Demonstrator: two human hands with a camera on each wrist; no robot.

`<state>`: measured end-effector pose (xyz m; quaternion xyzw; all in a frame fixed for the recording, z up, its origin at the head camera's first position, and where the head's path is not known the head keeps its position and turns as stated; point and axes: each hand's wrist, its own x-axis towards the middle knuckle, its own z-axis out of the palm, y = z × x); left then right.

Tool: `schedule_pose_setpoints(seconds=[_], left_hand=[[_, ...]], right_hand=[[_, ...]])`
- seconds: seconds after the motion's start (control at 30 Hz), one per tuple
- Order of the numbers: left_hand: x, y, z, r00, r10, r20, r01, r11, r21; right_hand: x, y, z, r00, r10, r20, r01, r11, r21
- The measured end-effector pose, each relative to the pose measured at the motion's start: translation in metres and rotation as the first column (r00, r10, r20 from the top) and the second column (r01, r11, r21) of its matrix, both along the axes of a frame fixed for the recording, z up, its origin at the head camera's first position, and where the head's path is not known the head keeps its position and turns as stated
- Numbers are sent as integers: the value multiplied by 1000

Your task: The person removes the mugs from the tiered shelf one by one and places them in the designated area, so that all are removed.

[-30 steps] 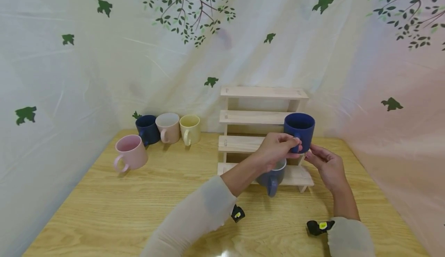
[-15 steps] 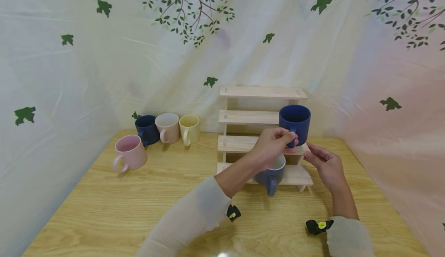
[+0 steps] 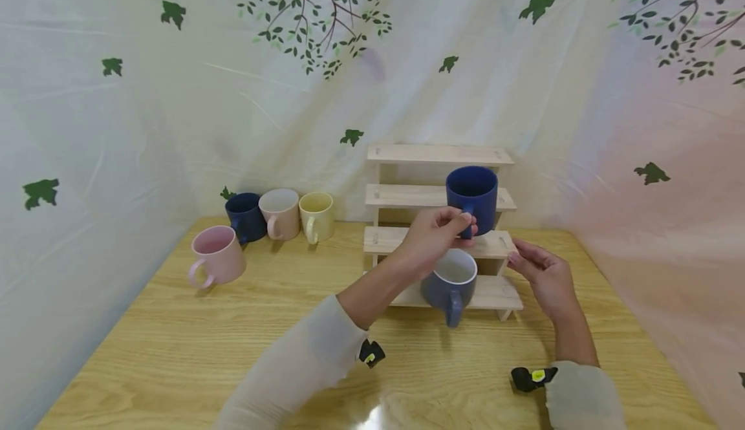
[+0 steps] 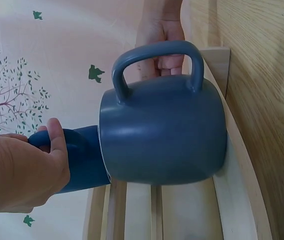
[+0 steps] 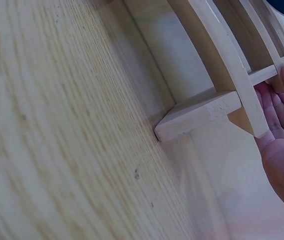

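Observation:
My left hand [image 3: 435, 236] pinches the handle of a dark blue mug [image 3: 473, 198], held upright over the right part of a tiered wooden rack [image 3: 381, 240]. In the left wrist view the blue mug [image 4: 87, 160] is partly hidden behind a grey-blue mug [image 4: 161, 132]. That grey-blue mug [image 3: 445, 288] stands on the lowest tier, its handle towards me. My right hand [image 3: 547, 278] grips the right end of the rack's second tier from the bottom; in the right wrist view its thumb and fingers lie round the wood [image 5: 281, 82].
At the table's back left stand a navy mug [image 3: 247, 218], a pale pink mug [image 3: 282, 215] and a yellow mug [image 3: 318, 218]. Nearer stands a pink mug [image 3: 224, 257]. A patterned white cloth [image 3: 279, 119] hangs behind and beside the wooden table [image 3: 174, 339].
My left hand has moved left and slightly up with the dark blue mug, uncovering more of the grey-blue mug. My right hand has stayed nearly still at the rack's end.

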<state>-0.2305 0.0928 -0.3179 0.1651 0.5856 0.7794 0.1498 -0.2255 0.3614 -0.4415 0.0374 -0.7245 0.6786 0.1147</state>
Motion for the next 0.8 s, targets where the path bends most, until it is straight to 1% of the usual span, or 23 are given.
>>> schedule_pose_setpoints(seconds=[0.27,0.5,0.63,0.8], left_hand=[[-3,-20,1,1000,6,-2,-6,1000,1],[-2,-41,4,999,19,-31,-19,1000,-24],[-2,-53,5,998,7,-59,-8,1000,-24],[-2,-69,5,997,0,-76,-3,999,-39]], right_hand=[[0,0,1,1000,22,-12,-22,999,-43],[1,0,1,1000,18,-5,-18,1000,-26],[1,1,1,1000,15,0,-15,1000,-23],[1,1,2,1000,11,5,-11,1000,-12]])
